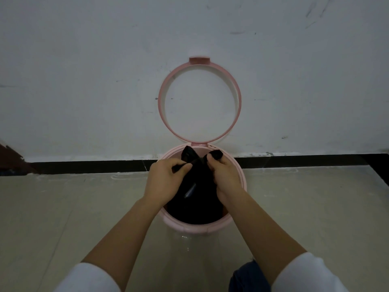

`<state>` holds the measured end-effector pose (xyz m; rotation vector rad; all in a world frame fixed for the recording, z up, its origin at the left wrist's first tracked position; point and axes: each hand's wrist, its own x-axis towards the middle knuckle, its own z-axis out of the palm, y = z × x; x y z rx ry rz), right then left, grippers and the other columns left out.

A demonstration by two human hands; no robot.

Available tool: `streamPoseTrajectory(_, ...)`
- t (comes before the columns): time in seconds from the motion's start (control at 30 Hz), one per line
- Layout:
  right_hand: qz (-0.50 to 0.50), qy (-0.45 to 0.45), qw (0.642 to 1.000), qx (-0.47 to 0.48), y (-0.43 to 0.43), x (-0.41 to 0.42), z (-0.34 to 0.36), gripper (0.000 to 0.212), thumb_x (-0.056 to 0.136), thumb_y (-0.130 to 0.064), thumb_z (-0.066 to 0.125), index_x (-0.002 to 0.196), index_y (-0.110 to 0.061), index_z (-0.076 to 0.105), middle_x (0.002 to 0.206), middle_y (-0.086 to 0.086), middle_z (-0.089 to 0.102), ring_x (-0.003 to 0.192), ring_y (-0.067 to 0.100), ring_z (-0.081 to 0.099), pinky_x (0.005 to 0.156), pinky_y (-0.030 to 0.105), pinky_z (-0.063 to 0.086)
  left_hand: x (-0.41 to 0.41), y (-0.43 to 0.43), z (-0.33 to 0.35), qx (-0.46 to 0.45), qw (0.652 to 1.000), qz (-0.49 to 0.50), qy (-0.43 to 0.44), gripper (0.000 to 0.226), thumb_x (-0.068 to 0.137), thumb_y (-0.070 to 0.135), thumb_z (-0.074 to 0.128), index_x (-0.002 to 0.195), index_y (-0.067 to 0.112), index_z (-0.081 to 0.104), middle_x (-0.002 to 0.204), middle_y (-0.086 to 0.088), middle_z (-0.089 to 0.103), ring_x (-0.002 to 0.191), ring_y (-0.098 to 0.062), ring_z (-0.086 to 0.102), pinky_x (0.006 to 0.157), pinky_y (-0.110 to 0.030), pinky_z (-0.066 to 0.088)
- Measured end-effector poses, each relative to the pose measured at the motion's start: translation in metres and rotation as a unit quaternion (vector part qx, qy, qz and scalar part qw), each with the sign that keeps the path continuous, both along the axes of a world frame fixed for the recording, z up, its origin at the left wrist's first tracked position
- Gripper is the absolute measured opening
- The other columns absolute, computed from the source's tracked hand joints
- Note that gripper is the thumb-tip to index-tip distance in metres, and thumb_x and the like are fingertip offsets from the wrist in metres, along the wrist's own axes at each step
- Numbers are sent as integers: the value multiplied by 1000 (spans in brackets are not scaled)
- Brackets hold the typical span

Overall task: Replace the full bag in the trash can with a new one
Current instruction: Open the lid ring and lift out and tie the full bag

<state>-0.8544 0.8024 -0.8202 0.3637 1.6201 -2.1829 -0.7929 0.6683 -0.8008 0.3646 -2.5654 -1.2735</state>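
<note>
A round pink trash can (pixel 189 227) stands on the floor against the wall. Its pink ring lid (pixel 199 102) is flipped up and leans on the wall. A black bag (pixel 195 199) fills the can's opening. My left hand (pixel 166 178) pinches one black flap of the bag's top. My right hand (pixel 225 175) grips the other flap, whose end sticks up past my fingers. Both hands meet over the can's middle, and the two flaps cross between them.
A white wall (pixel 84 81) with a black baseboard (pixel 84 166) rises just behind the can. Beige floor tiles (pixel 63 207) spread left and right. My knee in blue jeans (pixel 248 277) shows at the bottom right. A dark object (pixel 8 157) sits at the far left.
</note>
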Motion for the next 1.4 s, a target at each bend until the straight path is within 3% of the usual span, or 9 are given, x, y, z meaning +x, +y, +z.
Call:
streamPoseTrajectory(0.1, -76, -27, 995, 49, 4, -14, -9, 20, 92, -15, 57, 108, -7, 67, 95, 11, 70, 88, 27, 66, 84, 38, 54, 1, -7, -11, -28, 997, -4, -69, 16, 85, 29, 65, 89, 20, 78, 78, 4, 75, 71, -11, 67, 70, -32, 55)
streamPoseTrajectory(0.23, -149, -16, 978, 143, 24, -37, -22, 11, 91, -10, 56, 84, -7, 64, 73, 12, 61, 60, 21, 54, 53, 27, 42, 4, -21, -20, -42, 988, 15, -147, 18, 86, 30, 64, 74, 23, 75, 49, 13, 55, 49, -6, 48, 52, -22, 36)
streamPoseTrajectory(0.37, -198, 40, 951, 234, 33, -51, -23, 28, 90, -10, 56, 62, -11, 54, 67, 14, 56, 63, 25, 52, 54, 28, 38, 5, -30, -22, -34, 984, 35, -171, 32, 85, 29, 66, 53, 24, 66, 43, 3, 50, 45, -13, 47, 51, -22, 36)
streamPoseTrajectory(0.57, -252, 44, 932, 256, 45, -64, -30, 14, 87, -9, 56, 76, -3, 62, 76, 20, 65, 73, 37, 66, 72, 48, 57, 7, -49, -15, -17, 982, 62, -179, 33, 82, 27, 70, 65, -1, 72, 60, -22, 64, 53, -25, 57, 55, -27, 43)
streamPoseTrajectory(0.77, -309, -31, 928, 205, 72, -63, -40, 18, 89, -2, 51, 102, 6, 61, 87, 21, 62, 46, 13, 56, 40, 22, 43, 21, -70, -23, -51, 970, 86, -220, 29, 83, 29, 69, 60, 13, 71, 68, -19, 71, 65, -30, 66, 64, -37, 53)
streamPoseTrajectory(0.97, -162, 132, 943, 258, 65, -58, -18, 13, 91, -7, 55, 79, -5, 60, 68, 7, 53, 72, 25, 53, 65, 34, 45, 13, -63, -2, 17, 987, 96, -127, 16, 76, 30, 76, 68, 16, 73, 61, -11, 67, 63, -29, 65, 70, -44, 58)
streamPoseTrajectory(1.1, -43, 230, 940, 248, 38, -41, 14, 7, 91, -7, 56, 87, -6, 63, 74, 11, 61, 69, 20, 59, 66, 33, 53, -3, -40, 18, 91, 992, 56, -65, 19, 77, 26, 73, 67, 11, 73, 71, -21, 69, 70, -35, 67, 74, -49, 58)
streamPoseTrajectory(1.27, 55, 129, 987, 74, 4, -11, 25, 11, 88, -5, 62, 84, -10, 70, 69, 0, 71, 60, 11, 67, 58, 19, 55, -12, -18, 33, 107, 990, -53, -80, 23, 92, 19, 58, 91, 2, 74, 81, -13, 72, 54, 0, 59, 59, -14, 49)
streamPoseTrajectory(1.4, 147, 154, 975, 68, -2, 8, 21, 26, 82, 4, 62, 98, -14, 73, 86, 1, 76, 81, 13, 72, 68, 18, 56, -14, -16, 33, 118, 991, -31, -58, 19, 88, 23, 63, 84, 9, 75, 65, 3, 66, 59, -8, 56, 57, -13, 44)
